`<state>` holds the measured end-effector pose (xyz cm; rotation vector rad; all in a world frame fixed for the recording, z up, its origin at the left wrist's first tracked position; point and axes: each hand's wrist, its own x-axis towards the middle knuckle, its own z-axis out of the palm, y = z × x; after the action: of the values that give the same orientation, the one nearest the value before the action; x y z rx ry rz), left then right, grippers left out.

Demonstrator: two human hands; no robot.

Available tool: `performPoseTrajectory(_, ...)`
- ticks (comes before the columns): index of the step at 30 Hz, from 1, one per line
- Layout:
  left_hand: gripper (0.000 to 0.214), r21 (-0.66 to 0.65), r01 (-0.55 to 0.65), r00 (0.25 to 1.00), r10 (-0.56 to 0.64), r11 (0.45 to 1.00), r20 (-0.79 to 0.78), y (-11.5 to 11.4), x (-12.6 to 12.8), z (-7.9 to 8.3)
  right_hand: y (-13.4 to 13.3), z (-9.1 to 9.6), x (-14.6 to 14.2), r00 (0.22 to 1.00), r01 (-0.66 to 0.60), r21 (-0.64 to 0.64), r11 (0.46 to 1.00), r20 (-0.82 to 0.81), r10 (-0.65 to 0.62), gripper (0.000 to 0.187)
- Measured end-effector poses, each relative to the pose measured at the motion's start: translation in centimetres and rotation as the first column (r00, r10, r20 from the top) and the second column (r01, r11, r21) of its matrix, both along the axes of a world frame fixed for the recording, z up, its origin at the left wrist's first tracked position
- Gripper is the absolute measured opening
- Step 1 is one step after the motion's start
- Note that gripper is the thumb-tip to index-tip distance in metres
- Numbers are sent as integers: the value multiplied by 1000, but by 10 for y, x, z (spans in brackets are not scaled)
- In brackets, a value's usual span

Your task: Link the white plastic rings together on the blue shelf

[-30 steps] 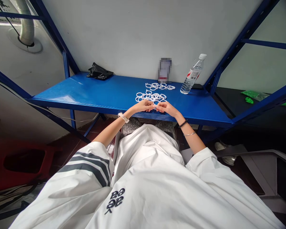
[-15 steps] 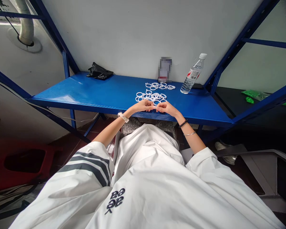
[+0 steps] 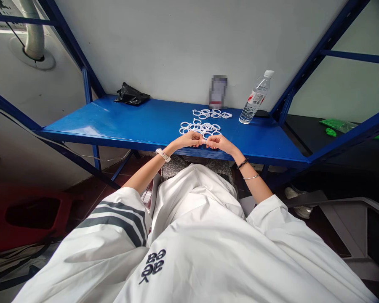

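My left hand (image 3: 192,139) and my right hand (image 3: 219,143) meet at the front edge of the blue table, fingertips pinched close together. Between them both hands grip a white ring (image 3: 207,135), whose loop shows just above the fingers; the gripped part is mostly hidden. Right behind the hands lies a loose pile of white rings (image 3: 196,127). A smaller group of similar white rings (image 3: 205,112) sits farther back.
On the blue table (image 3: 139,122) a black plastic bag (image 3: 132,94) lies at the back left. A blurred-out upright item (image 3: 219,90) leans on the wall. To its right stands a water bottle (image 3: 255,101), with a dark flat object (image 3: 262,113) behind it.
Almost nothing differs. My right fingers have shifted very slightly at the pinch; the ring piles and other items stay put.
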<state>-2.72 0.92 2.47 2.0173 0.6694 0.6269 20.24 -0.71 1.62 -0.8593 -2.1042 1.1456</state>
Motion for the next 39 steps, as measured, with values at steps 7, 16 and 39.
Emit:
performPoseTrajectory(7,60,-6,9,1000,-8,1000,15,-3,-1,3,-5,6,-3,1000,-4,-6,1000,-6,4,54)
performPoseTrajectory(16,63,-12,23,999,-23,1000,33,-2,1,3,-6,7,-5,1000,1,-5,1000,-8,-1,55)
performPoseTrajectory(39,57,-27,1,1000,0,1000,28,0,0,0,-2,3,-3,1000,-17,-13,1000,-11,17,50)
